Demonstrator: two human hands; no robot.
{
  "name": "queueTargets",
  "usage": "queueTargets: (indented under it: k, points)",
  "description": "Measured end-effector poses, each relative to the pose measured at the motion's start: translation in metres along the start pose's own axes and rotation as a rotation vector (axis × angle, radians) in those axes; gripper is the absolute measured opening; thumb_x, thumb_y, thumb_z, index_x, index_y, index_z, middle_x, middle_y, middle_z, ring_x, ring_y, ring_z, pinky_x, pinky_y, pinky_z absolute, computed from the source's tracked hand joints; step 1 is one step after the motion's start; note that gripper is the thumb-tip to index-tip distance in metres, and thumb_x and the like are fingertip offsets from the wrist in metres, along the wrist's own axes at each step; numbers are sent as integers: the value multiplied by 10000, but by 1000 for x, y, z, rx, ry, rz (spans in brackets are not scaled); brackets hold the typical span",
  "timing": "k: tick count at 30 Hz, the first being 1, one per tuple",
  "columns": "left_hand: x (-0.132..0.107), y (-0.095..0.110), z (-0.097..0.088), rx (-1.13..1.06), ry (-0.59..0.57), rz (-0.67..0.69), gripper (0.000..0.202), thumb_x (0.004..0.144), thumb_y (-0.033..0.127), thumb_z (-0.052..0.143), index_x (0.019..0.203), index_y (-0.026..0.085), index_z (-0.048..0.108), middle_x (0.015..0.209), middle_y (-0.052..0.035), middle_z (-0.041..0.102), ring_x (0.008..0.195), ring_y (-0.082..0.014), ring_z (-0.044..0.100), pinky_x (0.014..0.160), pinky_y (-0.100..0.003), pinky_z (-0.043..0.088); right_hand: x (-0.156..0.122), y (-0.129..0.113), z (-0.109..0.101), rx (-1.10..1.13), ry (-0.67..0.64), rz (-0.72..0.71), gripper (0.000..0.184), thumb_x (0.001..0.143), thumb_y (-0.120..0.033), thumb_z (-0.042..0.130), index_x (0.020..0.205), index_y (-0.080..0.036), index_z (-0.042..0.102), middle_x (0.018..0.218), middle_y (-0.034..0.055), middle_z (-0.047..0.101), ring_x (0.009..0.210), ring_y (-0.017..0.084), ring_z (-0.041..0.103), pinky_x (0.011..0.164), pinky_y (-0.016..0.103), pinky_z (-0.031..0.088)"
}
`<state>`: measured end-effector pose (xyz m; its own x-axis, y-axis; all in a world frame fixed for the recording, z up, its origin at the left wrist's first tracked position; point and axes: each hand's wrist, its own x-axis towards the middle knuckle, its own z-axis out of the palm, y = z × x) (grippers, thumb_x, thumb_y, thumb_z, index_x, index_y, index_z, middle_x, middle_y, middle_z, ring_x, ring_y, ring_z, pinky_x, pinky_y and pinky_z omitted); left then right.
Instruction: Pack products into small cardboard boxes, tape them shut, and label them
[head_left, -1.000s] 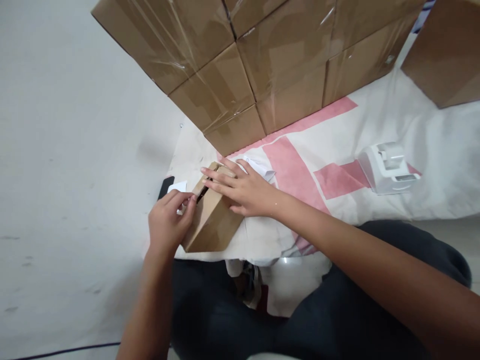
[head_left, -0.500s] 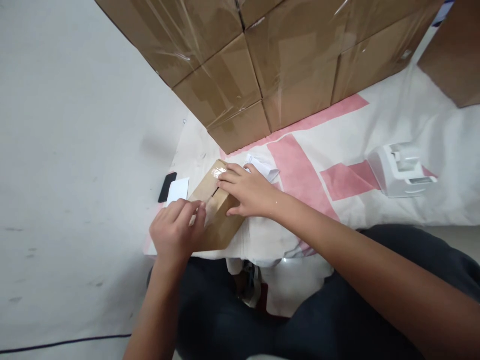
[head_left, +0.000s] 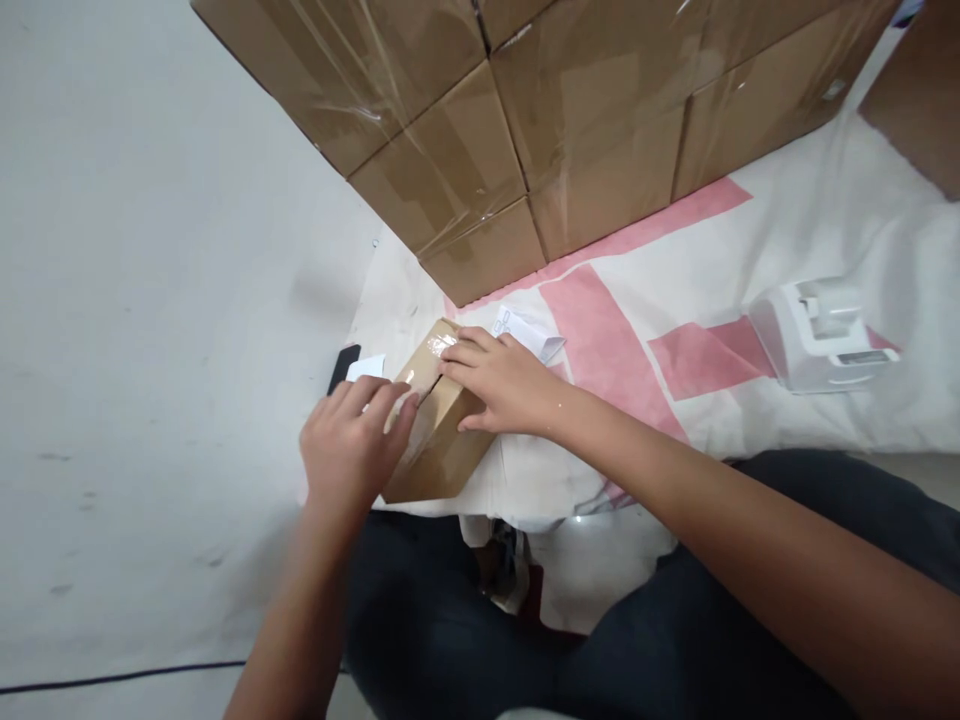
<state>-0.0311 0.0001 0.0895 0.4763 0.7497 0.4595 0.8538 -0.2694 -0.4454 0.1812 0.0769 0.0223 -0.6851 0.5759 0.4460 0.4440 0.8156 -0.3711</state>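
Observation:
A small brown cardboard box (head_left: 442,450) lies on a white and pink cloth (head_left: 615,330) in front of my knees. Clear tape shines at its far end and along its top seam. My right hand (head_left: 501,382) rests flat on the box top, fingers stretched toward the seam. My left hand (head_left: 351,447) lies on the near left side of the box, its fingers pressing down along the taped seam. Neither hand grips anything.
A stack of large taped cardboard boxes (head_left: 525,130) rises behind the small box. A white label printer (head_left: 821,335) sits on the cloth at right. A white paper slip (head_left: 529,333), a white card (head_left: 366,367) and a black phone (head_left: 343,367) lie near the box.
The box flaps that stood apart now lie closed under tape. My left hand has slid forward along the seam, hiding more of the white card. My right hand has drawn back slightly.

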Motion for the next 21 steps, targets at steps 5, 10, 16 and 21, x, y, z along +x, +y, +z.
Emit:
queueTargets:
  k: [5,10,16,21]
  points:
    - [-5,14,4,-170,-122,-69,175,991,341,593,1073,226,696,1052,-17,778,922,-226,687,740,-347,453,-1,1,0,21,20,-8,639,780,-444,850,1309,-166,626,1462,133,575,1443,367,358,993,514,467]
    - [-7,16,0,-235,-249,-124,217,1023,344,533,1127,246,697,1182,-4,758,1010,-243,670,786,-371,446,-1,1,0,22,23,-5,648,777,-435,851,1318,-159,625,1463,144,575,1431,375,369,982,520,472]
    - [-5,25,-4,-228,-264,-176,242,1043,344,482,1089,252,700,1165,-16,758,1037,-254,657,797,-392,434,-1,0,1,19,22,4,655,779,-436,847,1330,-164,622,1462,139,575,1429,370,371,965,521,478]
    - [-11,35,-9,-238,-301,-159,297,1053,382,449,1215,224,641,1239,-66,731,1113,-281,652,871,-422,453,-1,0,1,23,27,6,620,791,-424,831,1320,-170,629,1461,142,581,1430,368,375,962,504,477]
